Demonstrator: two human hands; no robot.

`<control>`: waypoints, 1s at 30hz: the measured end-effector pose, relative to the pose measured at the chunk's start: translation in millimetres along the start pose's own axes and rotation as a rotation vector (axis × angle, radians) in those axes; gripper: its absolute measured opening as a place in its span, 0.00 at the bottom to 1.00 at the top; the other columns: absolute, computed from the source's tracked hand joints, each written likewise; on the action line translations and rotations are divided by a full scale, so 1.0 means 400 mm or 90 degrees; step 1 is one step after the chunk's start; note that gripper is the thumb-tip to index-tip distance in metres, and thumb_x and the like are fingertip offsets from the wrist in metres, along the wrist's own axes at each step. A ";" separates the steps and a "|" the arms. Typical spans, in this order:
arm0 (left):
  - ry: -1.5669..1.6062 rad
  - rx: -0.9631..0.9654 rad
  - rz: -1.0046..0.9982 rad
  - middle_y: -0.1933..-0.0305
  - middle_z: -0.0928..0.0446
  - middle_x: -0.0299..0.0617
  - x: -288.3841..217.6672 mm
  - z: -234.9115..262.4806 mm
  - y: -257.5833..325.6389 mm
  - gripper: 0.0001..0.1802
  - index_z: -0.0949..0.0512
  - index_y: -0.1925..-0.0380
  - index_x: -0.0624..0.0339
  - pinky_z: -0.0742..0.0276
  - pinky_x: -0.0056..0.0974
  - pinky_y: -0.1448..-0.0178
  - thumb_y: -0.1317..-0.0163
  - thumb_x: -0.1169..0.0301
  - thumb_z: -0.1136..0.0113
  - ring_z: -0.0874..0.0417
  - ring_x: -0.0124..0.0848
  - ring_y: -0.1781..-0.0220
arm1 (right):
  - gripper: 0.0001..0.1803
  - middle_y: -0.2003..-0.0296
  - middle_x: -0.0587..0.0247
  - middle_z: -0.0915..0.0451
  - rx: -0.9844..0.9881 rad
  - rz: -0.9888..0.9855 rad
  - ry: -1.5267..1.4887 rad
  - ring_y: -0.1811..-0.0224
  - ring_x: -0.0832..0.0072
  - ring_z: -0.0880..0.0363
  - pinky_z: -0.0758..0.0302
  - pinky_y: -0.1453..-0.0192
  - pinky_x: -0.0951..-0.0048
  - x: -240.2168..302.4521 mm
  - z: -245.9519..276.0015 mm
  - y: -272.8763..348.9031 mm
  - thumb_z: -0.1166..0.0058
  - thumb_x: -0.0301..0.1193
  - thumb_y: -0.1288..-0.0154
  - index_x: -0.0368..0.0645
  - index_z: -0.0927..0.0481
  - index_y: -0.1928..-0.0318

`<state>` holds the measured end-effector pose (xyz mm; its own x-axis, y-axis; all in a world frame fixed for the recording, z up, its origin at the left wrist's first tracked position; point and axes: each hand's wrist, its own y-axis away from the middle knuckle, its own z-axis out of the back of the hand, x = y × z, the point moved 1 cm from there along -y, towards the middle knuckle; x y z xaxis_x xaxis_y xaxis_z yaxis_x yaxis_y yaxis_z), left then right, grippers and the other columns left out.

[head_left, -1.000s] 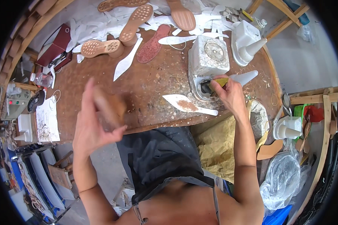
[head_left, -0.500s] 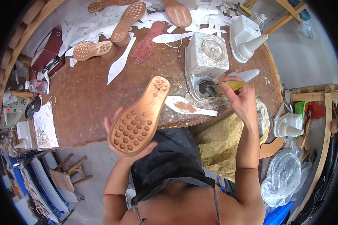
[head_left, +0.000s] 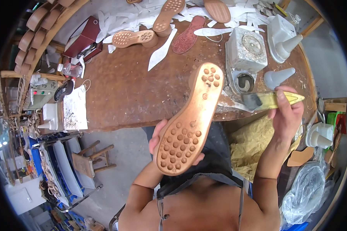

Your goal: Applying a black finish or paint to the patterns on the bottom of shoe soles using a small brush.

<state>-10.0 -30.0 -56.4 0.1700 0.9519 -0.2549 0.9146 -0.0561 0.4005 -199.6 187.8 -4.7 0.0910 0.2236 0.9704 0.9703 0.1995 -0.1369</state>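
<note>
A brown shoe sole with round dimples over its underside is gripped in my left hand, fingers wrapped round its wider end. The sole tilts up above the table's front edge, dimpled side in view. In my right hand a flat brush is pinched by its yellow handle; its dark bristles point left, apart from the sole. Just beyond the bristles stands a white glue dispenser with a round opening at its base. Beneath the brush lies a white insole-shaped piece with brown stains, partly hidden.
Several soles, one of them a brown sole, lie at the back among white strips, with a red insole. Another white dispenser and a white cone stand at right. Brown paper hangs below the table edge.
The brush has come out of the dispenser's opening and toward me. The sole has been raised closer to me and turned slightly. The whole view has swung left.
</note>
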 end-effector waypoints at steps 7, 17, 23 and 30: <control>-0.021 -0.224 0.076 0.37 0.37 0.43 0.004 -0.122 0.110 0.44 0.38 0.38 0.47 0.42 0.53 0.36 0.56 0.43 0.39 0.39 0.47 0.36 | 0.09 0.76 0.62 0.23 0.029 0.014 -0.027 0.83 0.84 0.27 0.31 0.80 0.86 0.080 -0.153 0.087 0.43 0.22 0.42 0.32 0.24 0.62; 0.090 0.036 0.066 0.30 0.51 0.36 0.027 -0.111 0.168 0.45 0.53 0.34 0.27 0.30 0.62 0.55 0.52 0.28 0.62 0.28 0.57 0.48 | 0.08 0.76 0.61 0.21 0.051 0.087 -0.037 0.84 0.84 0.28 0.33 0.83 0.87 0.140 -0.139 0.058 0.45 0.24 0.40 0.33 0.23 0.62; 0.003 -0.051 0.087 0.30 0.49 0.38 0.029 -0.134 0.182 0.45 0.50 0.35 0.29 0.29 0.61 0.54 0.53 0.29 0.59 0.29 0.54 0.46 | 0.08 0.75 0.59 0.21 0.045 0.131 0.007 0.84 0.83 0.27 0.33 0.84 0.86 0.161 -0.144 0.065 0.45 0.25 0.40 0.33 0.23 0.61; -0.257 0.014 0.092 0.31 0.47 0.37 0.015 -0.134 0.192 0.45 0.43 0.37 0.32 0.42 0.65 0.40 0.55 0.30 0.52 0.42 0.45 0.35 | 0.09 0.74 0.59 0.22 0.126 0.243 0.053 0.81 0.83 0.26 0.30 0.79 0.84 0.144 -0.162 0.175 0.45 0.20 0.42 0.30 0.25 0.61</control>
<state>41.7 -12.6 19.9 0.4233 0.7399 -0.5229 0.8775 -0.1911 0.4399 -112.1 152.7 54.8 0.4599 0.2408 0.8547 0.8028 0.2984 -0.5161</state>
